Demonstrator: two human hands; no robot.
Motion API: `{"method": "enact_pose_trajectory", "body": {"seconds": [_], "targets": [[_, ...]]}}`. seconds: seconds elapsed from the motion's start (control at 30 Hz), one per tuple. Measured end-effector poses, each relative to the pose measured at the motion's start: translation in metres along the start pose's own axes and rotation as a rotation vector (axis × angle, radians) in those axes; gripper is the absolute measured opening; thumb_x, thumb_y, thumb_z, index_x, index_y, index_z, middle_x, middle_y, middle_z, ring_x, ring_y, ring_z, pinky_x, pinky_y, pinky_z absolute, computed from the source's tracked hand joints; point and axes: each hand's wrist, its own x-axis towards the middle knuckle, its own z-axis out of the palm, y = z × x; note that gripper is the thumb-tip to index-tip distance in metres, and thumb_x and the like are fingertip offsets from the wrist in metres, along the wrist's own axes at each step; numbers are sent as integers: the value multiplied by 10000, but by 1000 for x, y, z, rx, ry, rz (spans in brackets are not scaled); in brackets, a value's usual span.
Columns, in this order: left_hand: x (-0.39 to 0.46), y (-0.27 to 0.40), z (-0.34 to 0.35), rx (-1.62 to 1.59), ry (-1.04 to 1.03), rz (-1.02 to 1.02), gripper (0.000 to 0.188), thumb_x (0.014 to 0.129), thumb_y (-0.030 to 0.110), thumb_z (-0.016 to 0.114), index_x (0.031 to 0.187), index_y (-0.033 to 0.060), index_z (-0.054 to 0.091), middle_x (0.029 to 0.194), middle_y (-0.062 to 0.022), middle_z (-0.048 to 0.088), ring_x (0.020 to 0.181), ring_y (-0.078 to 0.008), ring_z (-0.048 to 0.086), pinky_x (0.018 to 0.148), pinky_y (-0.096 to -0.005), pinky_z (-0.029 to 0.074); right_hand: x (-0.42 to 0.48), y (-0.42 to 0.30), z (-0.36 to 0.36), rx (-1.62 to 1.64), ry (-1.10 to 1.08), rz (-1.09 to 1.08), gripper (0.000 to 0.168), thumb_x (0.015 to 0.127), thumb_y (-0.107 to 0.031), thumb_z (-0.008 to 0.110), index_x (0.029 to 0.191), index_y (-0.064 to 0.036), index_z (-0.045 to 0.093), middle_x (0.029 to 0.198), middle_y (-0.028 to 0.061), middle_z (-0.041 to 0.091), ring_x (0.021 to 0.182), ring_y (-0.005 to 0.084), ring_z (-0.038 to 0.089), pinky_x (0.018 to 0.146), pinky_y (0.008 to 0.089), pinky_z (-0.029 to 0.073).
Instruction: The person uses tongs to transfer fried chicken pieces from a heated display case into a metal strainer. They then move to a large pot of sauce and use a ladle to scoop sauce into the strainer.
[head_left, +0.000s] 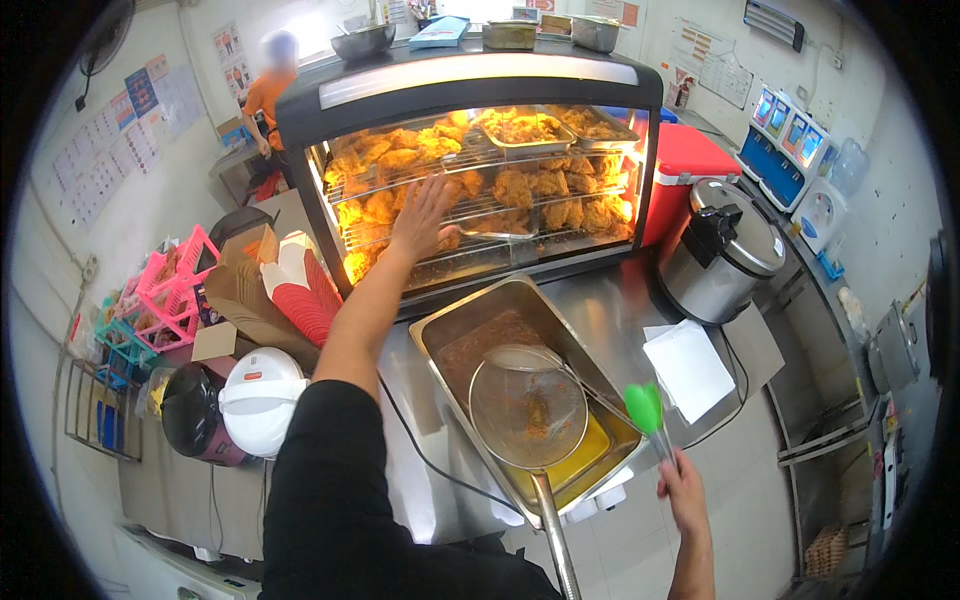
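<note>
My left hand is raised with fingers apart at the glass front of a lit food warmer; whether it touches the glass I cannot tell. Fried chicken pieces fill the warmer's wire racks, some in metal trays. Low on the right, my right hand grips tongs with green tips, which point up and away from me. Between my arms a round wire-mesh strainer with a long metal handle rests over a deep steel pan holding yellow oil and brown crumbs.
White paper sheets and a steel cooker stand right of the pan, near a red cooler. Left are stacked food boxes, a white rice cooker and pink baskets. A black cable crosses the steel counter. A person in orange stands behind, left.
</note>
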Motion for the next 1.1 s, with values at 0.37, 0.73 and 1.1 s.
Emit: {"method": "enact_pose_trajectory", "body": {"seconds": [0.37,0.73,1.1], "targets": [[-37,-55,0,204,-417,-245,1047,819,724,501,1576,204,-2,1646,20,-51,1513,-185,-55,1206,-526,46,179,-312,159,-348,91,-960,496,867,-431,695,1053,20,604,930,185,639,843,283,610,774,387,460],[-129,-51,-97,-680,78,-285,284,847,150,672,1096,27,614,1118,-177,632,1046,-352,608,890,-398,499,294,-480,302,-747,236,-959,765,847,-643,615,1047,94,666,1114,277,652,1052,393,643,884,444,531],[-556,93,-337,-426,-65,-911,96,755,54,693,821,57,623,754,-118,615,691,-301,601,626,-392,482,333,-551,397,-546,377,-791,702,806,-610,673,1225,-46,648,1369,214,536,1266,398,491,991,481,480]]}}
